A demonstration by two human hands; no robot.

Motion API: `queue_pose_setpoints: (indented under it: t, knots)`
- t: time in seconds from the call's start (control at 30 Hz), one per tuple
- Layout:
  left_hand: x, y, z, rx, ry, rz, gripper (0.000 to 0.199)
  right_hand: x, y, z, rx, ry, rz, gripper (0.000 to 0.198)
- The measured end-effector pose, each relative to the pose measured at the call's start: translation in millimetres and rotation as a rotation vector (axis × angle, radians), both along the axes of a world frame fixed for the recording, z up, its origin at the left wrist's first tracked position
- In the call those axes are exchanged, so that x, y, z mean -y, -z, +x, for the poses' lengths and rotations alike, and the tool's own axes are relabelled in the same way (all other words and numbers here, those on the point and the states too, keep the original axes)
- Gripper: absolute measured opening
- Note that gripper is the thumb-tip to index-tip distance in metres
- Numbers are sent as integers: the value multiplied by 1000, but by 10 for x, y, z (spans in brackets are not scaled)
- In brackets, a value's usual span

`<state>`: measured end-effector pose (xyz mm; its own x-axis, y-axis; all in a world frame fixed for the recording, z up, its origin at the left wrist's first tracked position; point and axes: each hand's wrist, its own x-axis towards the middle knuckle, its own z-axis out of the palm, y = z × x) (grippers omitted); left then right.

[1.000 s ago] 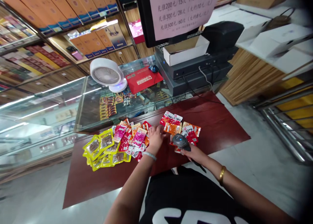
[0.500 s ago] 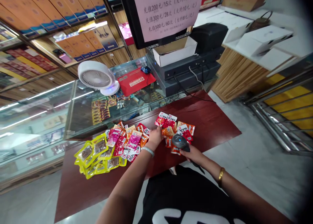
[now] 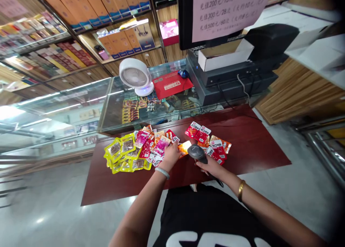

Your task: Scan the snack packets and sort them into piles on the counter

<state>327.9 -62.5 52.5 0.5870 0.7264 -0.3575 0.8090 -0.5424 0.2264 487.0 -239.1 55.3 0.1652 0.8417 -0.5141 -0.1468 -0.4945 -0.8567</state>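
In my right hand [image 3: 208, 166] is a black barcode scanner [image 3: 197, 152], its head pointing left. My left hand [image 3: 171, 155] grips an orange snack packet [image 3: 184, 147] by its left end, and the packet is brightly lit in front of the scanner. Left of that hand lies a heap of red and pink snack packets [image 3: 147, 143], running into a pile of yellow-edged packets [image 3: 125, 153]. Beyond and right of the scanner, more red packets [image 3: 202, 133] and an orange one [image 3: 227, 146] are spread on the dark red board [image 3: 250, 143].
A glass display counter [image 3: 113, 114] runs behind the board, carrying a white fan [image 3: 134, 74], a red mat [image 3: 172, 84] and a blue mouse [image 3: 183, 73]. A monitor [image 3: 185, 21] with a pink price sheet stands over a cash drawer [image 3: 212, 92]. Boxed shelves line the back.
My left hand has taken an orange packet and brought it before the scanner, where it is lit up. The view has swung left, so the scene sits further right.
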Motion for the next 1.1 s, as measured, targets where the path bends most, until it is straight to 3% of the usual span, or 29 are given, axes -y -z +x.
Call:
queue_pose_setpoints:
  t: [0.23, 0.43, 0.57, 0.7, 0.8, 0.93, 1.1]
  knots:
    - [-413, -222, -553, -25, -345, 48, 56, 5, -49, -55, -27, -38, -17, 33]
    - [-536, -234, -731, -92, -457, 316, 62, 97, 31, 17, -81, 17, -10, 39]
    - [-409, -169, -390, 36, -389, 446, 64, 137, 18, 127, -36, 86, 27, 43]
    - [-329, -28, 280, 115, -132, 296, 55, 162, -40, 244, 76, 174, 70, 46]
    - [-314, 113, 801, 92, -23, 171, 51, 202, -60, 282, 60, 225, 73, 48]
    - [-335, 242, 1252, 6, -80, 94, 53, 296, -24, 260, 9, 268, 32, 50]
    - [-409, 281, 1326, -40, -100, 55, 50, 387, 64, 192, -49, 257, -122, 51]
